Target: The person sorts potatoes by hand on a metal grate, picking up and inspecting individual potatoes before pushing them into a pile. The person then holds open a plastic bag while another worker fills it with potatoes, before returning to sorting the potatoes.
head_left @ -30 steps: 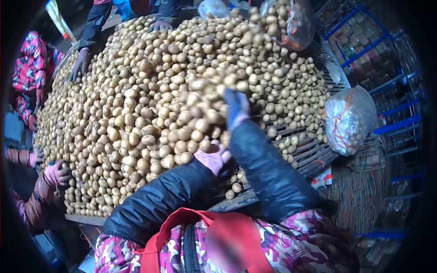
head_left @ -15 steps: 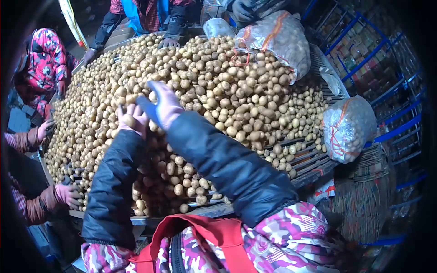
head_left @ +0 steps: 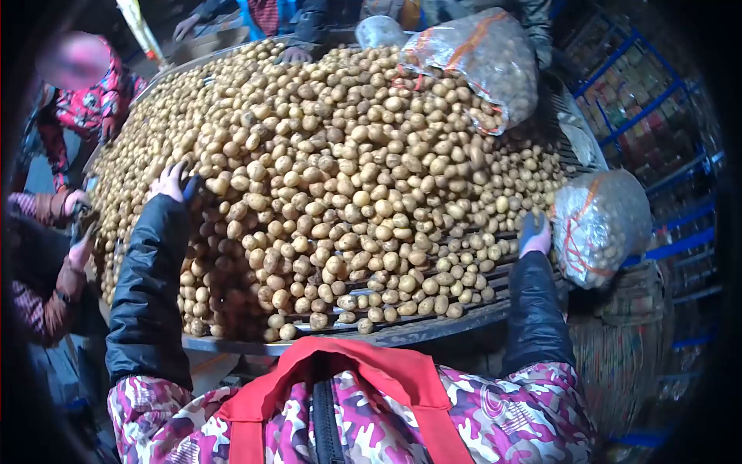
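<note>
I judge the step in hand as spreading the loose potatoes (head_left: 363, 199) heaped on the slatted table (head_left: 410, 333). Left hand (head_left: 171, 184): at their left, fingers wide. Right hand (head_left: 535, 234): at their right edge, beside the tied bag (head_left: 591, 232), thumb and fingers parted. The next move, I judge, calls for low, light contact. I can read no brand, label or writing.

Dark oversleeves (head_left: 148, 290) and red straps (head_left: 248, 435) overlie a camouflage jacket (head_left: 514, 414).

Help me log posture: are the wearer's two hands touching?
No, the left hand and right hand are wide apart, with potatoes between them.
</note>
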The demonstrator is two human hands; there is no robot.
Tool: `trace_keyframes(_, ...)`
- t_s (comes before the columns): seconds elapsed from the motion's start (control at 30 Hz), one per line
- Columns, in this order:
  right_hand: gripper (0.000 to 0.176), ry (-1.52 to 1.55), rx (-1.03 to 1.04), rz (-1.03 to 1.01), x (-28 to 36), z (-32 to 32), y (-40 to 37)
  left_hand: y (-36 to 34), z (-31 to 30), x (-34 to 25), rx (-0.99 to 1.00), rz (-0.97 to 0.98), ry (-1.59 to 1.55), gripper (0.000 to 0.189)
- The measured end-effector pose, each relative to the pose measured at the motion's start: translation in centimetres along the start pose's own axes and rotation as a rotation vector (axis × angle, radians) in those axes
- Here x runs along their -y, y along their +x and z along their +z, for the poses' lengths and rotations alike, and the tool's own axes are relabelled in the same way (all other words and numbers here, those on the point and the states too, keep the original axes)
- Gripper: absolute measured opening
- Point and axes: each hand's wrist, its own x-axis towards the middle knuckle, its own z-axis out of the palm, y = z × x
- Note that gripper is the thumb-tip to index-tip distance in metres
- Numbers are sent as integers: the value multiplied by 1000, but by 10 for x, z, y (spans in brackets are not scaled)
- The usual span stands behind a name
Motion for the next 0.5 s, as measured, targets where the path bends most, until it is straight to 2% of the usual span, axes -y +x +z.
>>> trace_keyframes(0.03, 67, 85, 3, 61, -18, 21, 14, -1, 1, 3, -25, -11, 30, 61)
trace_keyframes(0.07, 68, 26, -15, 100, 11, 15, 7, -14, -16, -19, 6, -28, 105, 59)
trace_keyframes(0.1, 71, -157, -43, 5, 45, 12, -3, -29, -14, -32, -143, 25, 102, 54)
trace_keyframes(0.17, 70, -140, -101, -125, 82, 37, -17, -47, -1, -52, -325, 239, -46, 49)
trace_keyframes(0.2, 72, 216, 267, 128, 87, 56, -7, -63, -8, -77, -326, 369, -155, 48)
trace_keyframes(0.23, 75, -160, 135, 28, 145, 43, -37, -81, -17, -108, -326, 498, -266, 49)
trace_keyframes(0.3, 79, -131, 122, -15, 195, 50, -53, -119, -19, -162, -300, 684, -286, 55)
trace_keyframes(0.33, 79, -106, 156, -24, 206, 54, -57, -133, -24, -185, -118, 776, -210, 64)
trace_keyframes(0.37, 79, -82, 186, -34, 215, 56, -60, -140, 5, -205, 105, 841, -195, 70)
trace_keyframes(0.4, 79, -104, 212, -82, 218, 62, -66, -155, 13, -226, 98, 954, -244, 70)
trace_keyframes(0.43, 75, 25, 296, -94, 226, 62, -72, -172, 21, -245, 86, 1071, -294, 69)
trace_keyframes(0.47, 64, 73, 362, -20, 233, 68, -79, -188, 44, -260, 45, 1103, -324, 70)
trace_keyframes(0.5, 55, 743, 290, 55, 200, 121, -80, -199, 63, -272, 4, 1137, -352, 71)
